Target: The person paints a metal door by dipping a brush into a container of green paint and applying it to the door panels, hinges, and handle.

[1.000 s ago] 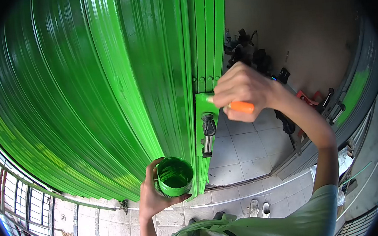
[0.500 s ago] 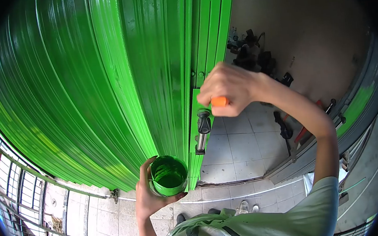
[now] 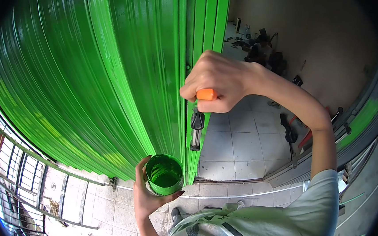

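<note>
My left hand is wrapped round a small open can of green paint, held low in front of my body. Wet paint coats its inner wall, with a darker pool at the bottom. My right hand is a fist round a paintbrush with an orange handle, whose end pokes out toward me. The bristles are hidden behind the fist. That hand is at the edge of the green folding metal door, just above its black and silver latch handle. Glossy green covers most of the door.
Right of the door, a doorway opens on a tiled floor. A person sits far inside among scattered items. A grey door panel with a green patch stands at the right. Metal bar railings are at lower left.
My right hand with the paintbrush has shifted slightly left and up in view. The view itself has moved a little. The paint can stays in my left hand.
</note>
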The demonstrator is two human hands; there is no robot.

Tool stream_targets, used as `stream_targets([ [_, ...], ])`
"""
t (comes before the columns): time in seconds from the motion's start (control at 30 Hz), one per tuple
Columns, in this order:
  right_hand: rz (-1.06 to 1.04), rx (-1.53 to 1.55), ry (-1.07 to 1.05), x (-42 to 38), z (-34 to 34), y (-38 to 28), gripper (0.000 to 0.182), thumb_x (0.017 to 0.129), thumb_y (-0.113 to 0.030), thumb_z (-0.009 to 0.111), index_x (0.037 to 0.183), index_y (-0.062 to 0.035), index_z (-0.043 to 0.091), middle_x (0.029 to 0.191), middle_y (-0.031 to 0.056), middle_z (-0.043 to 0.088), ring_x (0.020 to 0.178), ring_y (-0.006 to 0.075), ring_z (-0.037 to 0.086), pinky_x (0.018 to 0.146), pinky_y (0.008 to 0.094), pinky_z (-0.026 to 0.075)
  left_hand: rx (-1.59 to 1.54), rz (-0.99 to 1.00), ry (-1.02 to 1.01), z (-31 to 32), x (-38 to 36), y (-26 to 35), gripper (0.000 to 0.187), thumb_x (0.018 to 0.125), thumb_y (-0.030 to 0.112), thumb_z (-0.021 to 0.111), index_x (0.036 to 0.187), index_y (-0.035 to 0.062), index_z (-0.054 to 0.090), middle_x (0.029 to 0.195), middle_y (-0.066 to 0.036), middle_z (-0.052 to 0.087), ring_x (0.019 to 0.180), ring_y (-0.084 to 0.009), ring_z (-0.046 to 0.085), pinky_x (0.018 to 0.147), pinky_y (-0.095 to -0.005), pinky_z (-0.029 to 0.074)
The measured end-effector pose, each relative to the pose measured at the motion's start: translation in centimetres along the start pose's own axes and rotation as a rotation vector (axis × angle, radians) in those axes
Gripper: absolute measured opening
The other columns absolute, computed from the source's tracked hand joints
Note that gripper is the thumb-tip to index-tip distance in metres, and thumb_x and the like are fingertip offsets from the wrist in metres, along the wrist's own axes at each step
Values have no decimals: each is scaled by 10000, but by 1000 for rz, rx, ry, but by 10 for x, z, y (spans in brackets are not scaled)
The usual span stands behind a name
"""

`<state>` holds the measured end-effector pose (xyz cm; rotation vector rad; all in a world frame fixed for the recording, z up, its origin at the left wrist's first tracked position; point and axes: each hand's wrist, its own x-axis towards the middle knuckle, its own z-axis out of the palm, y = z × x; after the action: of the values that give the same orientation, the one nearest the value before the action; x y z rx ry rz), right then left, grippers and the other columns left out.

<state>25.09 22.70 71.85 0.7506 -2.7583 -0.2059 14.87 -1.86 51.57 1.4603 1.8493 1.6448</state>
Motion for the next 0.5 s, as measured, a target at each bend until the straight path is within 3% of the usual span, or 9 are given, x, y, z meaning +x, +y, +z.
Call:
stream_targets([
  [0.17, 64, 19, -45, 1, 4, 16, 159, 560, -127, 505, 495, -82, 368, 413, 25, 345, 358, 194, 330, 376, 325, 274, 18, 10, 27, 3, -7, 3, 1022, 479, 237, 920, 1308, 38, 355, 1098, -177, 617, 1041, -282, 614, 924, -392, 479],
  [0.3, -13, -39, 110, 8, -14, 3, 194, 572, -128, 506, 483, -79, 340, 406, 34, 317, 360, 195, 315, 382, 332, 275, 43, 10, 41, 3, -12, 3, 1031, 479, 247, 921, 1313, 37, 354, 1101, -171, 617, 1042, -279, 612, 926, -393, 479],
  [0.4, 6, 25, -46, 8, 10, 7, 196, 579, -127, 508, 487, -70, 344, 409, 40, 320, 365, 197, 322, 388, 334, 279, 29, 3, 40, 3, -11, 11, 1036, 474, 253, 922, 1314, 37, 355, 1102, -168, 616, 1046, -276, 609, 933, -393, 473],
  [0.5, 96, -13, -59, 7, 0, 15, 183, 584, -122, 506, 498, -61, 357, 420, 45, 341, 368, 199, 338, 392, 333, 291, 36, 9, 52, 0, -13, 10, 1041, 468, 253, 924, 1313, 36, 356, 1109, -166, 613, 1051, -275, 606, 932, -392, 474],
])
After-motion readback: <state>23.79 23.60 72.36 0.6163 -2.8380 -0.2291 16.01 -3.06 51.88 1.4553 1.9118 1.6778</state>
